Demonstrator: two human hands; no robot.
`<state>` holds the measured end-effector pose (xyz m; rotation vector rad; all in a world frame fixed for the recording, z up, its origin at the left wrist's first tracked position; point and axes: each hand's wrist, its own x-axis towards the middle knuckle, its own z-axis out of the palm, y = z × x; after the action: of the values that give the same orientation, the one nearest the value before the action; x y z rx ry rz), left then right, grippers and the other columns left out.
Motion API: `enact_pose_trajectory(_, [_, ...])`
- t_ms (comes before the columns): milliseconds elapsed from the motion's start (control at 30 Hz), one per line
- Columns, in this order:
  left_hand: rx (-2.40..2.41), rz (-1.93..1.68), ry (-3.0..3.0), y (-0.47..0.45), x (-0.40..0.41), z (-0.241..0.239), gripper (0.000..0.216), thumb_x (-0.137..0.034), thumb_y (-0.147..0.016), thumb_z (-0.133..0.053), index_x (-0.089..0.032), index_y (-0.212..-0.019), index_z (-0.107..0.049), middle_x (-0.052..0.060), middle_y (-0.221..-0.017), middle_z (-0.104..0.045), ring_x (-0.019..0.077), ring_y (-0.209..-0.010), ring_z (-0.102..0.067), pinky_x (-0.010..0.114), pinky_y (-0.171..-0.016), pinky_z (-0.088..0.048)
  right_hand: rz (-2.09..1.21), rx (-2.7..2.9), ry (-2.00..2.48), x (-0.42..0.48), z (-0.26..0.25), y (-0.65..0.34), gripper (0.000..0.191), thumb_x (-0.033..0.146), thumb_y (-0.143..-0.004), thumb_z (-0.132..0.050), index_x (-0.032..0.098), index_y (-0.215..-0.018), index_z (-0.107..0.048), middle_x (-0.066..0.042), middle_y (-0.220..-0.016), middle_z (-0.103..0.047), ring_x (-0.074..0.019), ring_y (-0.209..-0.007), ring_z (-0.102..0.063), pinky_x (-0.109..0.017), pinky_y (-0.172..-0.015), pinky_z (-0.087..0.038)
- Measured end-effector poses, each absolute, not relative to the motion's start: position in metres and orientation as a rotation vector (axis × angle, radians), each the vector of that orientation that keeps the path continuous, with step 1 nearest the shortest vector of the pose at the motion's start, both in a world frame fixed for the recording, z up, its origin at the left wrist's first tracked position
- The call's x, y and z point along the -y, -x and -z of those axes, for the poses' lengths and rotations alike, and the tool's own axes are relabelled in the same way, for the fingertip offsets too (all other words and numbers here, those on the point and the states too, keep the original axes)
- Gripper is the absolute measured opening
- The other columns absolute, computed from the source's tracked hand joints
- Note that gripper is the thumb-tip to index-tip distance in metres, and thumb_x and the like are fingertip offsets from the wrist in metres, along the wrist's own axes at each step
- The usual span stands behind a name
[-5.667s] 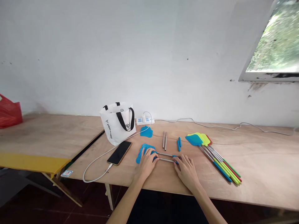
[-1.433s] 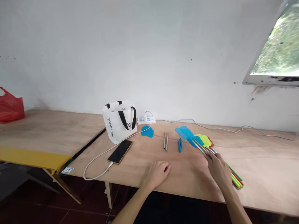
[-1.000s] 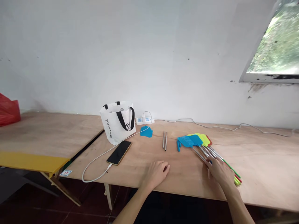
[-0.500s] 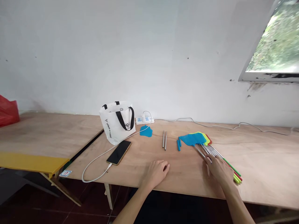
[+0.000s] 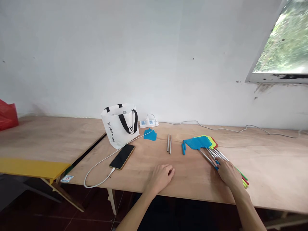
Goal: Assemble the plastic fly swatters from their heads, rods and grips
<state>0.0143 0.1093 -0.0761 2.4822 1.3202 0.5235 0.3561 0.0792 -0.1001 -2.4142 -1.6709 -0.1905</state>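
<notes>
My left hand [image 5: 161, 177] rests on the table near the front edge, fingers curled in loosely, with nothing visible in them. My right hand [image 5: 228, 175] is closed over a bundle of fly swatters [image 5: 216, 153] at the right. Its fingertips lie on the metal rods, beside a blue handle [image 5: 217, 167]; the palm hides part of the handles. Blue, yellow and red swatter heads overlap at the bundle's far end. Left of them lie two short blue grips [image 5: 183, 148], two metal tubes [image 5: 169, 144] and a separate blue swatter head [image 5: 150, 134].
A white bag [image 5: 120, 126] with black handles stands at the left, beside a phone [image 5: 122, 157] on a white cable. A power strip [image 5: 149, 123] sits by the wall. A yellow bench [image 5: 33, 168] adjoins the table, and a red bag [image 5: 8, 115] is far left.
My right hand has shifted slightly right across the swatters, uncovering more of the blue handle at its fingertips. My left hand stays in place.
</notes>
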Motion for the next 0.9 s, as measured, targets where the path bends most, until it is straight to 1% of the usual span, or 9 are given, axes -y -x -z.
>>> enact_pose_trajectory(167, [-1.318,-0.517,-2.46,-0.014,-0.108,0.073,0.032,-0.031,-0.102,-0.048,-0.021,-0.074,-0.06,0.004,-0.082,-0.071,0.0193,-0.077,-0.065,0.03,-0.062,-0.029,0.154,1.646,2.423,-0.078,0.099,-0.358,0.043,0.018,-0.096,-0.037,0.018,-0.124,-0.069,-0.013,-0.117,-0.074,-0.0283,-0.108,-0.068,-0.034,-0.08,-0.048])
enact_pose_trajectory(267, [-1.329,-0.508,-2.45,-0.014,-0.108,0.071,0.033,-0.032,-0.103,-0.049,-0.021,-0.073,-0.06,0.004,-0.082,-0.071,0.0192,-0.077,-0.064,0.03,-0.062,-0.029,0.191,1.664,2.371,-0.076,0.1,-0.356,0.042,0.02,-0.099,-0.034,0.02,-0.123,-0.069,-0.012,-0.119,-0.072,-0.0265,-0.106,-0.067,-0.033,-0.077,-0.047])
enact_pose_trajectory(367, [-1.333,-0.497,-2.453,-0.014,-0.108,0.071,0.033,-0.032,-0.102,-0.049,-0.021,-0.074,-0.061,0.004,-0.082,-0.071,0.0193,-0.077,-0.065,0.03,-0.062,-0.03,0.23,1.652,2.388,-0.075,0.1,-0.353,0.042,0.024,-0.101,-0.033,0.021,-0.124,-0.068,-0.012,-0.117,-0.069,-0.0258,-0.103,-0.066,-0.034,-0.077,-0.046])
enact_pose_trajectory(467, [-1.331,-0.492,-2.455,-0.014,-0.108,0.071,0.033,-0.032,-0.102,-0.048,-0.021,-0.074,-0.061,0.004,-0.082,-0.071,0.0193,-0.077,-0.065,0.031,-0.062,-0.029,0.279,1.698,2.398,-0.076,0.098,-0.349,0.038,0.03,-0.101,-0.036,0.025,-0.121,-0.069,-0.011,-0.118,-0.065,-0.0277,-0.109,-0.063,-0.037,-0.082,-0.047])
enact_pose_trajectory(567, [-1.33,-0.499,-2.453,-0.014,-0.108,0.072,0.033,-0.033,-0.103,-0.048,-0.021,-0.075,-0.061,0.004,-0.082,-0.071,0.0194,-0.077,-0.065,0.031,-0.062,-0.029,0.304,1.769,2.385,-0.078,0.097,-0.345,0.033,0.039,-0.1,-0.041,0.026,-0.111,-0.069,-0.01,-0.123,-0.064,-0.03,-0.119,-0.057,-0.043,-0.091,-0.045])
enact_pose_trajectory(633, [-1.323,-0.505,-2.456,-0.014,-0.109,0.073,0.033,-0.033,-0.103,-0.047,-0.021,-0.075,-0.061,0.004,-0.083,-0.071,0.0197,-0.078,-0.065,0.03,-0.062,-0.03,0.319,1.751,2.405,-0.079,0.098,-0.342,0.032,0.039,-0.101,-0.04,0.025,-0.104,-0.068,-0.009,-0.121,-0.064,-0.0299,-0.12,-0.056,-0.045,-0.095,-0.043])
enact_pose_trajectory(700, [-1.317,-0.503,-2.457,-0.014,-0.11,0.075,0.033,-0.033,-0.103,-0.047,-0.021,-0.076,-0.062,0.005,-0.084,-0.071,0.02,-0.079,-0.065,0.03,-0.064,-0.031,0.351,1.73,2.422,-0.08,0.099,-0.339,0.031,0.036,-0.102,-0.039,0.023,-0.1,-0.067,-0.01,-0.119,-0.064,-0.0295,-0.118,-0.057,-0.044,-0.094,-0.042])
enact_pose_trajectory(900, [-1.323,-0.505,-2.469,-0.014,-0.11,0.077,0.032,-0.031,-0.103,-0.047,-0.021,-0.076,-0.062,0.004,-0.084,-0.071,0.0195,-0.078,-0.064,0.03,-0.064,-0.031,0.426,1.632,2.484,-0.089,0.103,-0.333,0.032,0.039,-0.102,-0.042,0.018,-0.099,-0.066,-0.014,-0.109,-0.065,-0.0309,-0.112,-0.059,-0.041,-0.087,-0.044])
